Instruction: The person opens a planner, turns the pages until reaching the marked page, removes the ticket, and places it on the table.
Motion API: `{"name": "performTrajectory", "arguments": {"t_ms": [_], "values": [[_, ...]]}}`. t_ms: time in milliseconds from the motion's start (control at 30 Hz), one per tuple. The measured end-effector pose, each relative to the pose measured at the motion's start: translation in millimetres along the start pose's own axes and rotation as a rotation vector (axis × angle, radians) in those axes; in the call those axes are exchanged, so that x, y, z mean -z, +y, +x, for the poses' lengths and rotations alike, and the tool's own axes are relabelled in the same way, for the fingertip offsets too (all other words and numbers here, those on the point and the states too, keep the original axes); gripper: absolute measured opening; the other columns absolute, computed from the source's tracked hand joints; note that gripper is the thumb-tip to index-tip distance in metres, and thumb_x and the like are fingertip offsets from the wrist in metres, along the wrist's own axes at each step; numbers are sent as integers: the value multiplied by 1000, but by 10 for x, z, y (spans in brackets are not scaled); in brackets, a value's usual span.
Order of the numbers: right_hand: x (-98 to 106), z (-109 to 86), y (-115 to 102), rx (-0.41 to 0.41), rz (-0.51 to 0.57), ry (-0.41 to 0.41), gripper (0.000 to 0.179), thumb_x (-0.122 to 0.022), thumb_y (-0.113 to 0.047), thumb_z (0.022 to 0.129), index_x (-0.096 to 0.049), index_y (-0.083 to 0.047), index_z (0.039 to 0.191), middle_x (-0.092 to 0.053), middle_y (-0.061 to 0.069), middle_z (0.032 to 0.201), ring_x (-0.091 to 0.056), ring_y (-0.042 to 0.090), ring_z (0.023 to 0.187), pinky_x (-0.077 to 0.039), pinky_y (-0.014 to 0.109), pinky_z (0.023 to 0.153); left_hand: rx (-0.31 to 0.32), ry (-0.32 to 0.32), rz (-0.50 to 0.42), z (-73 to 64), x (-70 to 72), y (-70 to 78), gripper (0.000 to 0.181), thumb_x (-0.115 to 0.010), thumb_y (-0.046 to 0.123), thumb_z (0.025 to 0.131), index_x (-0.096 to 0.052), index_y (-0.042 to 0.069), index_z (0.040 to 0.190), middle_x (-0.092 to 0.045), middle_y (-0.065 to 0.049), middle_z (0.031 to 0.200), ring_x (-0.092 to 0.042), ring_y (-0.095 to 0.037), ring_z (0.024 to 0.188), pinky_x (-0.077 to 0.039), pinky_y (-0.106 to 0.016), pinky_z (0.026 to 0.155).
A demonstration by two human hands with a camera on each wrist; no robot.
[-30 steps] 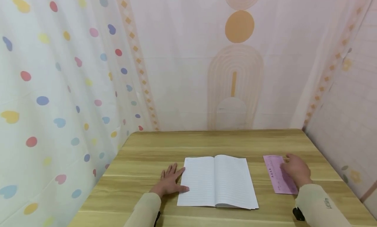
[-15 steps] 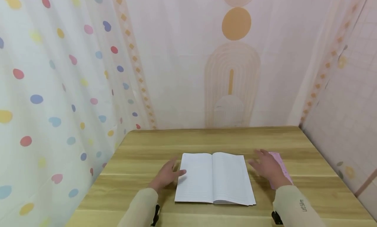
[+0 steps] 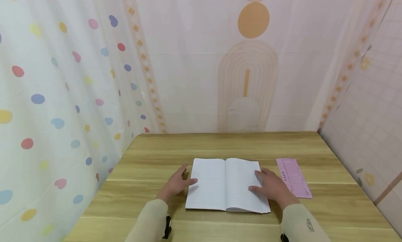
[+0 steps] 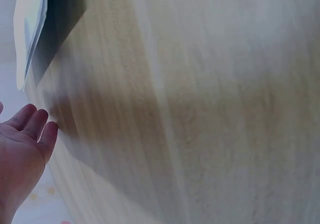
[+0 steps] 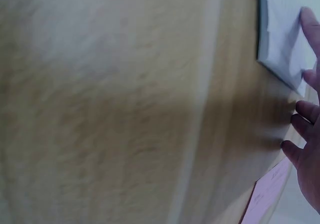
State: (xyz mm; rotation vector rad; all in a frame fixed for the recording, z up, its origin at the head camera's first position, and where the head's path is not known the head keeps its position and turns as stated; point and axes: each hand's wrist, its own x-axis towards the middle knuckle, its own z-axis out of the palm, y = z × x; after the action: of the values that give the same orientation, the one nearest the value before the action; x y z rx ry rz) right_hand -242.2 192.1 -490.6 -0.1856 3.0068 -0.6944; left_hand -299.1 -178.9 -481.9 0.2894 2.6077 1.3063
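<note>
An open lined notebook (image 3: 209,186) lies flat on the wooden table, its two white pages showing. Beside its left edge is my left hand (image 3: 176,183), fingers spread and the thumb reaching over the left page. In the left wrist view the fingers of that hand (image 4: 22,146) extend, slightly bent, with nothing between them. My right hand (image 3: 272,186) is at the right edge, its thumb and index finger over the right page. The right wrist view has the other fingers of this hand (image 5: 311,149) beyond the notebook's corner. A pink printed slip (image 3: 296,182) lies just right of the right hand.
The wooden table (image 3: 176,146) extends around the notebook and slip. A patterned curtain (image 3: 201,78) hangs behind its far edge, and a dotted one (image 3: 69,95) runs along the left. Another pale curtain (image 3: 373,130) stands at the right.
My right hand has left the pink slip and moved left to the notebook's right edge. My left hand has risen a little from the notebook's left edge, its fingers closer together.
</note>
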Motion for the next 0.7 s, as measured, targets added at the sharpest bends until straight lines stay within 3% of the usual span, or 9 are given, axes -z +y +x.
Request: {"name": "performTrajectory", "arguments": {"t_ms": [400, 700], "values": [[-58, -95, 87, 46, -9, 16, 79, -67, -55, 89, -49, -1, 145, -35, 30, 151, -32, 50, 138, -29, 61, 109, -9, 19, -43, 10, -41, -77, 90, -77, 33, 88, -25, 8, 158, -41, -23, 150, -32, -41, 142, -28, -58, 111], [-86, -111, 105, 37, 4, 11, 79, -66, -56, 89, -48, -3, 146, -33, 28, 154, -30, 49, 140, -27, 61, 111, -33, 21, -30, 48, -101, -58, 82, -76, 22, 89, -31, -6, 151, -59, -18, 131, -53, -30, 117, -43, -49, 101]]}}
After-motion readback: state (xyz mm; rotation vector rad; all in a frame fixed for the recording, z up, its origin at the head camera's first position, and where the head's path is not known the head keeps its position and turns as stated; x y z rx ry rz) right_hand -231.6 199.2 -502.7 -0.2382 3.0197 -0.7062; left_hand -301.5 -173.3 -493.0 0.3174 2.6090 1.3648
